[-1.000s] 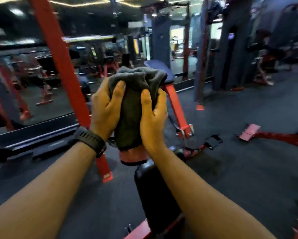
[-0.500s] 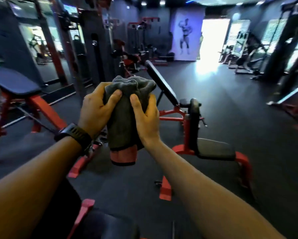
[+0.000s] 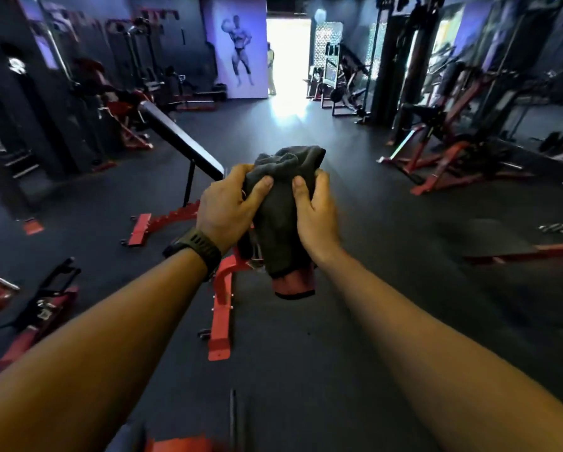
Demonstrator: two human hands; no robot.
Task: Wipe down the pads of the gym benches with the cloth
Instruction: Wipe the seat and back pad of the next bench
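- Both hands, left [image 3: 226,208] and right [image 3: 316,212], clutch the bunched cloth [image 3: 281,203] at chest height, off any pad.
- Seems between benches, regathering the cloth.
- Next: reach the inclined bench [image 3: 182,140] ahead and press cloth to pad.

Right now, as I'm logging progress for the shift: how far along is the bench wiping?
Done: nothing shows as wiped, and the picture cannot settle it. In hand: the left hand and right hand both grip the bunched cloth in the air, off any surface. Left: the inclined pad ahead, which the cloth has not reached.
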